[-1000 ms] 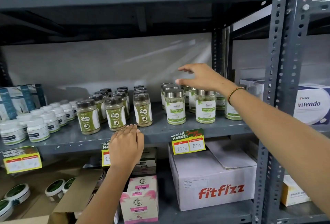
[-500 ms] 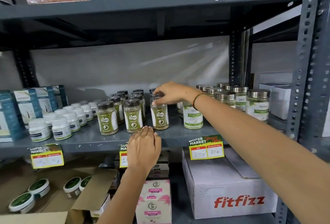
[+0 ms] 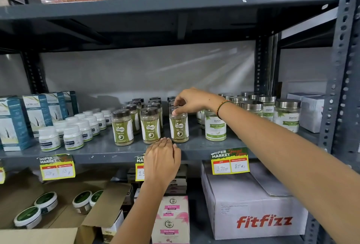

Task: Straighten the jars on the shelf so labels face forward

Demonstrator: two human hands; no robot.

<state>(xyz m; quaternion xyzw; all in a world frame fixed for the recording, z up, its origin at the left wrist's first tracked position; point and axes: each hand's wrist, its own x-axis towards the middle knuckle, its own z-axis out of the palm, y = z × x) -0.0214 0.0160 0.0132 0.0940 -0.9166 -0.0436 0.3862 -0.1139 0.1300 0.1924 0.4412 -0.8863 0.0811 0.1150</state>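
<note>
Grey steel shelf [image 3: 109, 150] carries an upright Gaska jar [image 3: 178, 127], label forward; my right hand [image 3: 191, 100] pinches its hidden lid, my left hand [image 3: 162, 161] rests flat, fingers together.

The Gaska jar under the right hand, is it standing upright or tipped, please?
Upright. The Gaska jar stands flat on the shelf, label forward, with the right hand gripping its lid.

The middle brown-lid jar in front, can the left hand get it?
Probably yes. The left hand rests on the shelf edge right in front of the middle jar, with nothing between them.
</note>
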